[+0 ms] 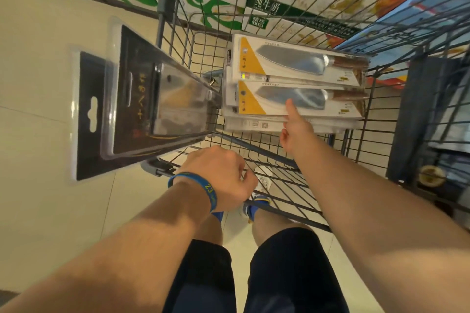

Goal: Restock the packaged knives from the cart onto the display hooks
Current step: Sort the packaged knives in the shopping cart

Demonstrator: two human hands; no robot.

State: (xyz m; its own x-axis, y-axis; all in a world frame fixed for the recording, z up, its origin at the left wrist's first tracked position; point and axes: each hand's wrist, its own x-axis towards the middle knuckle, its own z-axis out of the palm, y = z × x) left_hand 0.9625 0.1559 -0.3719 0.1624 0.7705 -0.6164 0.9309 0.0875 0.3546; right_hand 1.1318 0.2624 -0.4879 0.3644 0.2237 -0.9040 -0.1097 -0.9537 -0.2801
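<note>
Picking was the step in hand: the right hand (296, 129), holding nothing, had its forefinger on the nearest white knife pack (318, 101) in the cart (287, 215) and would next need to close round it. The left hand (218, 175) was curled, seemingly round black knife packs (142, 99) up to its left, but its own back hid the grip; no display hooks showed.

In the cart (162, 20), a stack (254, 126) of knife packs is lying against the far wall, with the far pack (300, 61) and the near pack (305, 109) sitting side by side on top. The right hand (295, 129) is reaching in from the near side, forefinger touching the near pack. Left of the stack, the left hand (218, 175) is holding two overlapping packs (142, 99) across the cart's left wall. Beyond the cart, cartons (223, 7) are standing
</note>
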